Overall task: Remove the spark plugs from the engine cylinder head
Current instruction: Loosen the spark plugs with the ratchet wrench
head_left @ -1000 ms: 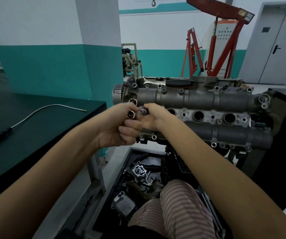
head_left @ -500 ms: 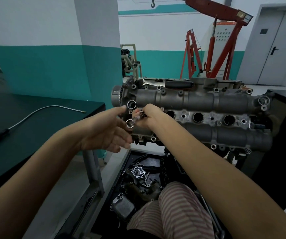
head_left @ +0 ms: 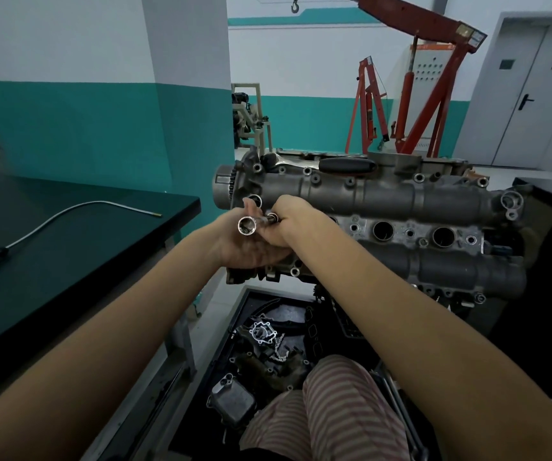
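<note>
A socket tool held before the left end of the cylinder head

The socket tool [head_left: 248,225], open mouth facing near, is gripped at its far end by the curled right hand [head_left: 284,221]; the left hand [head_left: 251,247] is cupped beneath, fingers relaxed. The grey cylinder head [head_left: 384,201] is seen just beyond, its round plug wells [head_left: 383,229] uncovered to the right.

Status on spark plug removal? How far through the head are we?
Looks done: two right-hand wells in the cylinder head show dark and open, though I can't see their bottoms.
In hand: the right hand grips a long socket out of the head, open end toward the camera, over the left hand's open palm; no plug visible.
Left: the well by the hands is largely hidden, state unknown.
</note>
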Motion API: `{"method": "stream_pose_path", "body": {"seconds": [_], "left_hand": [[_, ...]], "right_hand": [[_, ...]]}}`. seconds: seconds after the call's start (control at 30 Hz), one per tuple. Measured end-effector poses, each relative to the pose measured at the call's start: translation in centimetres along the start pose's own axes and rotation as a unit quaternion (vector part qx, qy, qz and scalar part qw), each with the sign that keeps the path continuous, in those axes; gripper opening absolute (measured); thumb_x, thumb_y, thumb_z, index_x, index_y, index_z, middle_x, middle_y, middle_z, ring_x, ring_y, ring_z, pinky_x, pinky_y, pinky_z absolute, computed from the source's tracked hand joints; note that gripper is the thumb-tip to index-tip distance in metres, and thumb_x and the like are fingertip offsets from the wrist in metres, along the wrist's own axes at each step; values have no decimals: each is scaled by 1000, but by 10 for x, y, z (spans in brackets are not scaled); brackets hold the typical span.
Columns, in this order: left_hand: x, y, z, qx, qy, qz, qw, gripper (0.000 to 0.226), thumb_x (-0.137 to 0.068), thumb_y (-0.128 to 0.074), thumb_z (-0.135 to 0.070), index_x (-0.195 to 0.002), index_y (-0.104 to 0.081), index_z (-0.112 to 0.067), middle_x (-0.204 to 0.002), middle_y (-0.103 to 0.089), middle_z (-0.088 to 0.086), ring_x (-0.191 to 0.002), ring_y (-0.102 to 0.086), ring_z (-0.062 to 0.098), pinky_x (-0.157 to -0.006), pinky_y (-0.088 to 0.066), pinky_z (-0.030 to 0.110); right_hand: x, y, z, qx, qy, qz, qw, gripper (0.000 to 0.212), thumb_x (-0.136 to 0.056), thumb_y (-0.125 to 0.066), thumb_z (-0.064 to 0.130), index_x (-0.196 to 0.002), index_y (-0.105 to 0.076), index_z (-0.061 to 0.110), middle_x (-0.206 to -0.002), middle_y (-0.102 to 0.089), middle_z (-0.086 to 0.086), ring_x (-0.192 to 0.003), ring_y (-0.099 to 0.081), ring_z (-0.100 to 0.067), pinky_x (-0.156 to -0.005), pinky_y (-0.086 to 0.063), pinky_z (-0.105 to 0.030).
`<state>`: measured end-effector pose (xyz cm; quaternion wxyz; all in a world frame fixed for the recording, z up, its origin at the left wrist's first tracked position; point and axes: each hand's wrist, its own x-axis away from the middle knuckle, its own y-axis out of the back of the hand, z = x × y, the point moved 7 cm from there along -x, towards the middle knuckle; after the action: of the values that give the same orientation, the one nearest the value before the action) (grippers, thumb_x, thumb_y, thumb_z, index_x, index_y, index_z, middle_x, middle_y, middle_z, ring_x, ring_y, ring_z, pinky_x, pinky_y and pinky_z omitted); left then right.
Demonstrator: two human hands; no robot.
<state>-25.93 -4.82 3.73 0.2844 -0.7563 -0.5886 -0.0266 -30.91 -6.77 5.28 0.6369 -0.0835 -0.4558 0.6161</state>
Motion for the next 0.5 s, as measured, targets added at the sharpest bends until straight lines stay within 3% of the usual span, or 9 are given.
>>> {"method": "stream_pose_path", "body": {"seconds": [0.07,0.17,0.27,0.37,0.43,0.5], "left_hand": [[-2,1,1,10,10,-6,1000,52,-94,-41,-23,-57,-66,4,-69,-66,18,-60,-68,27,-59,-59,37],[-2,1,-3,53,18,-35,998,24,-78,-53,-16,-68,-63,3,-73,-64,15,-66,-63,24,-64,-56,31],[-8,-1,-7,86,21,-36,995,21,-70,-55,-12,-57,-62,3,-65,-61,10,-59,-61,20,-57,-55,28],[-14,-3,-8,124,29,-48,991,41,-82,-54,-10,-46,-61,9,-57,-65,14,-49,-66,26,-45,-55,37],[-17,-9,-5,179,38,-46,982,20,-73,-58,-6,-65,-64,12,-73,-69,18,-63,-69,29,-56,-58,36],[-18,-10,-4,238,29,-53,969,27,-66,-59,-1,-91,-63,7,-95,-68,14,-86,-68,24,-79,-56,30]], "right_hand": [[4,-3,2,11,-13,4,1000,25,-96,-42,8,-96,-47,-16,-95,-60,-25,-26,-49,-30,-23,-40,-29],[16,-8,6,11,-29,21,999,28,-96,-42,5,-78,-44,-17,-58,-55,-27,-25,-49,-29,-32,-46,-34],[28,-10,8,12,-44,51,998,23,-96,-39,3,-85,-48,-16,-63,-52,-25,-41,-54,-29,-43,-51,-31],[41,-6,9,13,-47,61,997,21,-94,-36,-2,-111,-45,-10,-83,-55,-21,-54,-56,-25,-48,-53,-31],[47,-2,10,24,-49,70,996,27,-92,-37,-6,-118,-40,-9,-84,-54,-22,-51,-56,-26,-35,-50,-32],[52,2,10,45,-55,90,993,26,-92,-37,-6,-117,-39,-7,-72,-51,-24,-43,-55,-25,-30,-44,-27]]}}
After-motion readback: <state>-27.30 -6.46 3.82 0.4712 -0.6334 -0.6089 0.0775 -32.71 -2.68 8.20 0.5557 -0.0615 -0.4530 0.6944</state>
